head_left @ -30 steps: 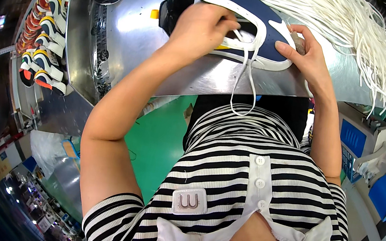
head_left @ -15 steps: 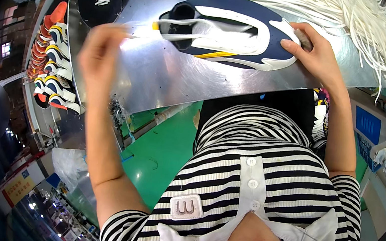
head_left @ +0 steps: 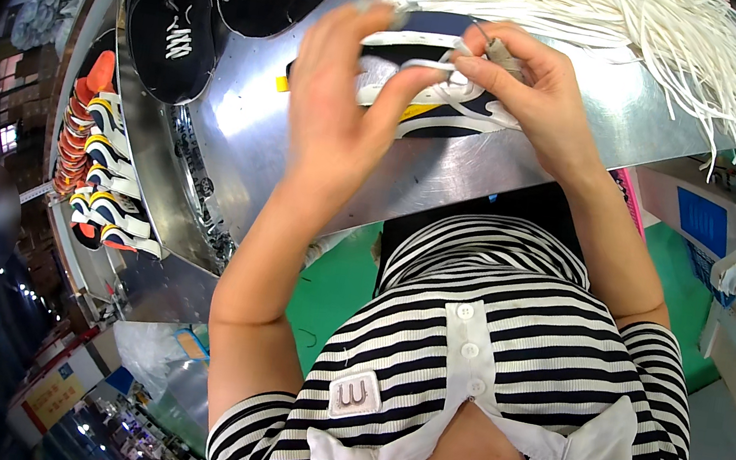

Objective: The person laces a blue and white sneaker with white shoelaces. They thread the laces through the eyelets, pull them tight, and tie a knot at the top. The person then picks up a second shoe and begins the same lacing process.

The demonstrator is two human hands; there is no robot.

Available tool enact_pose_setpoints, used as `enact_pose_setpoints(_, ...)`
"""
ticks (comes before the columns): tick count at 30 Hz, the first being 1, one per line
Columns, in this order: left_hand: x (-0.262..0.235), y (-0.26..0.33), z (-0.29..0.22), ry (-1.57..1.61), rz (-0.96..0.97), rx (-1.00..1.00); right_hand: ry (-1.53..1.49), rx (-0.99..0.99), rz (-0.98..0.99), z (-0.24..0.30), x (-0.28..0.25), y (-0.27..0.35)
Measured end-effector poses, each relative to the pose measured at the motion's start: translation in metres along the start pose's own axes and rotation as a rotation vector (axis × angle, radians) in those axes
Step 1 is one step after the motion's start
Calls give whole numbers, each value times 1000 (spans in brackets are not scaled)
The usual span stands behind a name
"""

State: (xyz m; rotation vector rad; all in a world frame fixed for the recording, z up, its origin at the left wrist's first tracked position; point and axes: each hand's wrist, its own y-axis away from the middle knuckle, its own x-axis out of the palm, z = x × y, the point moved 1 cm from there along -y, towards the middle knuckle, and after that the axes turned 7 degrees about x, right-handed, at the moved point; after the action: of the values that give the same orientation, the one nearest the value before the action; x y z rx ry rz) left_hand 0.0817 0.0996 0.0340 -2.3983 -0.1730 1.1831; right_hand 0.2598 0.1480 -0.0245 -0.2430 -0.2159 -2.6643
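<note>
A navy and white shoe upper (head_left: 439,25) with yellow trim lies sideways on the metal table, partly covered by both my hands. My right hand (head_left: 539,93) is closed around a thin metal tool with a grey-brown wrapped handle (head_left: 503,57). Its thumb and forefinger also pinch a white shoelace (head_left: 428,64) over the shoe's opening. Over the heel end is my left hand (head_left: 342,91), slightly blurred, its fingers and thumb spread apart. The left thumb tip is next to the lace; whether they touch, I cannot tell.
A thick bundle of white laces (head_left: 604,17) covers the table's far right. Black shoe parts (head_left: 168,35) lie at the far left. Beyond the table's left edge stand several stacked navy, white and orange shoe uppers (head_left: 105,159). The metal table's (head_left: 299,176) near edge runs before my body.
My left hand has come from the left, where it drew the laces out, to above the shoe. The right hand has moved left from the toe and now pinches the lace.
</note>
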Motion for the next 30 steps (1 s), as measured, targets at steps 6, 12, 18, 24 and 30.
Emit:
enact_pose_setpoints(6,0,16,48,672,469,-815,94,120,-114,-19,-1,-12)
enact_pose_setpoints(12,39,10,34,733,379,-938,356,128,-135,-25,2,-11)
enact_pose_setpoints(18,46,28,23,550,91,-579,559,10,-110,-11,7,5)
enact_pose_setpoints(24,41,36,18,578,44,-569,491,-105,-86,-4,-7,25)
enact_pose_setpoints(30,39,35,15,577,75,-576,572,-128,-29,-8,-13,18)
